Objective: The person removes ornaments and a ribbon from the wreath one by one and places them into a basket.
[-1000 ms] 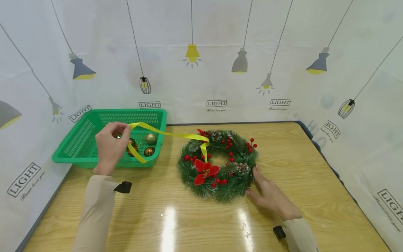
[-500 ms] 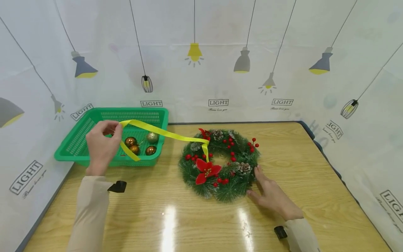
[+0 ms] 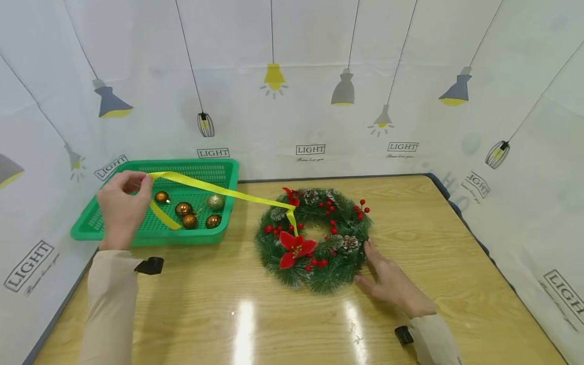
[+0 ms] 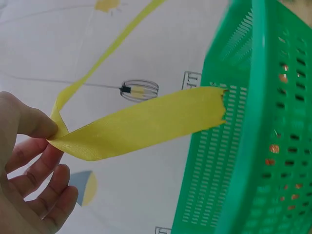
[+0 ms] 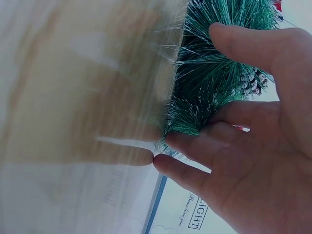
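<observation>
My left hand (image 3: 123, 205) pinches a yellow ribbon (image 3: 205, 185) between thumb and fingertips, above the left part of the green basket. From the pinch the ribbon runs right to the green wreath (image 3: 328, 276), over its left side and down toward the centre hole. A loose tail with a frayed end hangs below the fingers, large in the left wrist view (image 4: 141, 126). Red flowers (image 3: 295, 249), berries and pinecones decorate the wreath. My right hand (image 3: 397, 285) rests at the wreath's right edge, fingers extended; in the right wrist view its fingertips (image 5: 178, 141) are at the needles and tabletop.
The green basket (image 3: 159, 236) stands at the back left of the wooden table (image 3: 210, 304), with several bronze and gold baubles (image 3: 184, 209) inside. A white backdrop (image 3: 255, 121) printed with lamps surrounds the table.
My left hand has moved left, drawing the ribbon out longer and straighter over the basket. The wreath and my right hand stay about where they were.
</observation>
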Available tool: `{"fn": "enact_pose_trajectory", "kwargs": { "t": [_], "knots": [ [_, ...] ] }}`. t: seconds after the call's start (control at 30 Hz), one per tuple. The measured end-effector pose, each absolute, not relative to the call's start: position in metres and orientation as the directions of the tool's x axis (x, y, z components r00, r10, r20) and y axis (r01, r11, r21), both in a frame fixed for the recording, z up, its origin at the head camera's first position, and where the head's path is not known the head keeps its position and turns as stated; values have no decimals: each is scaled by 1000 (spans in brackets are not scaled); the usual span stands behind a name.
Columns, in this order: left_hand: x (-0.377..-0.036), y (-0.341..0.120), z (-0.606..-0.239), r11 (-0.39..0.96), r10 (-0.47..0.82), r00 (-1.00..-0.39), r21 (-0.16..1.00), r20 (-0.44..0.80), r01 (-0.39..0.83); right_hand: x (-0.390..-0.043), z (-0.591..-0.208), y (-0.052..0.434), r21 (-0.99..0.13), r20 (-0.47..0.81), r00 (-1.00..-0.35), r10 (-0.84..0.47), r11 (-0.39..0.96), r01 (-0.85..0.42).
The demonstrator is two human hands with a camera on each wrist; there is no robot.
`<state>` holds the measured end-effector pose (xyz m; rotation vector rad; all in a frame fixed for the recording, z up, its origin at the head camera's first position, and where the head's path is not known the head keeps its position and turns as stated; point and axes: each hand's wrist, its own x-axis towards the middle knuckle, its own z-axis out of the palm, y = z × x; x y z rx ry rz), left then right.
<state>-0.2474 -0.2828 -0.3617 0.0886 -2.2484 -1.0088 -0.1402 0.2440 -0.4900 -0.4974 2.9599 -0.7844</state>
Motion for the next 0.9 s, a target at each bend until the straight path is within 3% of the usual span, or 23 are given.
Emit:
{"fn": "enact_pose_trajectory", "kwargs": {
  "t": [0.23,0.43,0.73,0.9],
  "knots": [
    [-245,-304,-368,666,-399,-808,743,434,70,-142,-488,243,-480,36,-946,-321,825,-299],
    [-246,-315,-373,656,-417,-801,752,430,62,-141,-488,243,-482,27,-948,-318,827,-291],
    [-245,-318,-390,712,-374,-851,702,370,-8,-140,-491,243,-480,31,-946,-321,826,-296],
    [-246,-304,-395,720,-311,-875,693,370,37,-141,-491,244,-483,39,-946,-320,823,-299]
  ]
}}
